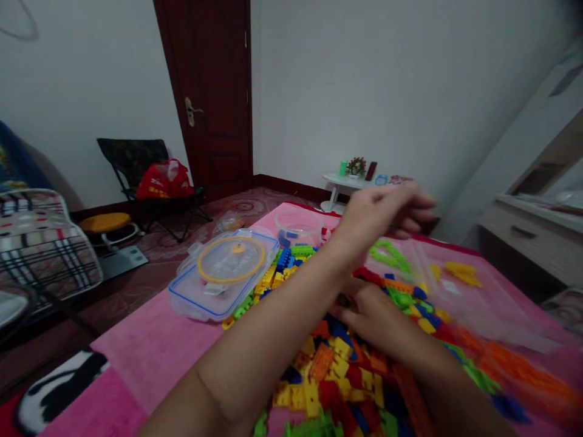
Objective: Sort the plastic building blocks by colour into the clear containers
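Observation:
My left hand [387, 209] is raised over the far right of the toy pile, its forearm crossing above my right hand. Motion blurs its fingers, and I cannot make out anything in them. Low in the heap of plastic building blocks [323, 361] rests my right hand [362, 303], touching the pieces; its fingertips are hidden behind the left forearm and among the blocks. The blocks are yellow, red, blue, green and orange. Beyond my left hand lie light green pieces [390, 255] by a clear plastic container [483, 297] with yellow pieces [462, 273] in it.
Clear lids [223, 273] with blue and yellow rims lie left of the heap. A round clear tub [298, 233] stands at the back on the pink cloth [132, 340]. Orange pieces [523, 370] lie at right. Beyond are a small white table [339, 180] and a folding chair [132, 158].

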Motion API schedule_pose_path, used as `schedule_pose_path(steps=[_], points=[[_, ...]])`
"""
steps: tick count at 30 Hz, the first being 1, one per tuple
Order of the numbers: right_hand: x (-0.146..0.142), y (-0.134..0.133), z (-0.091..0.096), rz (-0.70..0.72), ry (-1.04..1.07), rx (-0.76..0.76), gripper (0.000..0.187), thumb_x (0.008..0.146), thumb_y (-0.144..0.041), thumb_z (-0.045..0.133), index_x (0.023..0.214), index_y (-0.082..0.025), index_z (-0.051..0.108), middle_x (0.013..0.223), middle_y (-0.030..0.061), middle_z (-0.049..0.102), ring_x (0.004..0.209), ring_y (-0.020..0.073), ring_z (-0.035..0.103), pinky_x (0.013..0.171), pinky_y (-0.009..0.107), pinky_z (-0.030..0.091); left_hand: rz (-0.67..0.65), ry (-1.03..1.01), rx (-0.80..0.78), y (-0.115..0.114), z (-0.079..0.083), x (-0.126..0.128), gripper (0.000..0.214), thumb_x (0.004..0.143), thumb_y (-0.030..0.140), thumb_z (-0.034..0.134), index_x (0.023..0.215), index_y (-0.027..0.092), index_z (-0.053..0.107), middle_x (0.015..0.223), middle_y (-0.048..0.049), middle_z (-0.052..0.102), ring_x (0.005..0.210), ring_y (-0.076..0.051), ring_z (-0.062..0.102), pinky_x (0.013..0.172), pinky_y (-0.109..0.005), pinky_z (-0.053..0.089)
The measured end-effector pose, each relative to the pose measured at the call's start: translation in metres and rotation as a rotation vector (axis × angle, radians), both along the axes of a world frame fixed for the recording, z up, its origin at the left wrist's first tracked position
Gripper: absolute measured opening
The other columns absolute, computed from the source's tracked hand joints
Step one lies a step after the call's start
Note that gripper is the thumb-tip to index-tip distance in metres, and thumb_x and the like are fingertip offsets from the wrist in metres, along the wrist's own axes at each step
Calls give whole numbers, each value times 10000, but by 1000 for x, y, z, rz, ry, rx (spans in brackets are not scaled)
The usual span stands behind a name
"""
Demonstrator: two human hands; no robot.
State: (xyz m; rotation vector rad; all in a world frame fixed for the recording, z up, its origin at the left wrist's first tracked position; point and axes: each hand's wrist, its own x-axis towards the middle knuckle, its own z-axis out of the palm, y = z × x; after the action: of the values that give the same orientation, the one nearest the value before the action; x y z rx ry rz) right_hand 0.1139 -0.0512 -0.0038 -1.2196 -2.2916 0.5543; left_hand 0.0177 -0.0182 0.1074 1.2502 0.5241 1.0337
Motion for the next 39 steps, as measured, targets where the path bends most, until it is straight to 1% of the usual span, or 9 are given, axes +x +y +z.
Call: schedule_pose_path(steps=[4,8,12,16,21,24,27,32,39], points=[[9,-9,15,-4,-134,-123,238,726,-200,592,939,-225,698,843,27,696,710,172,609,621,255,438,386,314,317,47,-24,-31,251,840,340,510,777,143,653,711,-43,643,575,-88,538,554,-190,413],[19,-8,20,-28,-142,-175,155,728,-200,580,813,-216,709,701,1,669,627,145,590,551,227,394,523,803,434,75,-58,-43,225,554,206,754,482,176,542,551,-32,526,791,-209,576,672,-244,432],[23,-3,18,-116,-117,-85,174,725,-182,572,833,-207,706,750,13,681,670,150,600,576,229,391,322,1069,485,80,-85,-39,397,307,138,836,425,194,462,477,8,419,836,-281,579,763,-343,448],[23,-1,15,-136,-140,-26,167,722,-213,601,848,-210,710,772,19,688,688,152,600,590,231,389,214,1210,597,84,-101,-35,425,247,112,828,458,200,471,496,5,478,769,-276,596,745,-365,465],[28,2,16,-162,-121,3,206,726,-199,582,880,-217,717,799,18,697,700,148,599,610,230,395,118,1273,672,84,-101,-31,262,352,106,767,533,214,611,526,5,574,628,-181,578,622,-246,452],[35,5,18,-214,-82,10,198,738,-220,573,869,-204,720,774,20,697,675,148,592,586,231,384,6,1263,668,77,-90,-29,142,486,177,724,621,213,694,565,1,626,590,-142,555,542,-190,404],[42,11,19,-282,-28,46,184,746,-226,562,835,-185,718,776,26,698,663,146,585,592,237,389,-107,1187,661,71,-77,-28,187,613,238,661,775,188,740,630,-6,661,592,-122,549,512,-173,369],[49,19,11,-388,-41,80,186,744,-230,562,838,-179,714,795,38,697,687,158,589,625,252,408,-45,1218,672,69,-75,-26,257,648,313,651,848,180,742,688,-23,674,637,-142,565,551,-201,378],[51,19,7,-365,-74,89,192,749,-234,566,857,-189,718,829,43,704,733,163,603,665,256,416,32,1404,702,63,-93,-11,244,433,341,766,548,187,617,558,-42,583,537,-166,500,514,-247,363]])
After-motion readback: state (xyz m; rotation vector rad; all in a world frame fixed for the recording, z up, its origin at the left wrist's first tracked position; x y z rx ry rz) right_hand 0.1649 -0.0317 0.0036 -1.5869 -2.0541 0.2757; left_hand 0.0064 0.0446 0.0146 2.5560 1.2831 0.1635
